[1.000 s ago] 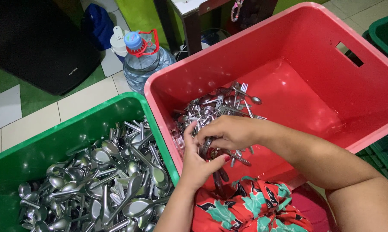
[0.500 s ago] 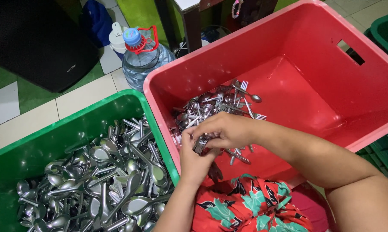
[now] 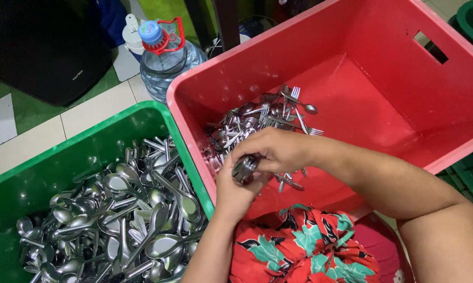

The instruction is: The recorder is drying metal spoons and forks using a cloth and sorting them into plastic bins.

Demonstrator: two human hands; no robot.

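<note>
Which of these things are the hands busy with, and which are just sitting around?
In use:
left hand and right hand, together holding a bundle of spoons
red crate with mixed cutlery
green crate full of spoons

Just lying about:
water bottle
black box

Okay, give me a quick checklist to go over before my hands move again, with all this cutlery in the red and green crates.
1. Bundle of spoons gripped by both hands: ok.
2. Left hand supports it from below: ok.
3. Right hand covers it from above: ok.
4. Bundle sits above the red crate: ok.
5. Green crate has room: cannot tell, already piled with spoons.
6. Count in the grip: cannot tell.
</note>
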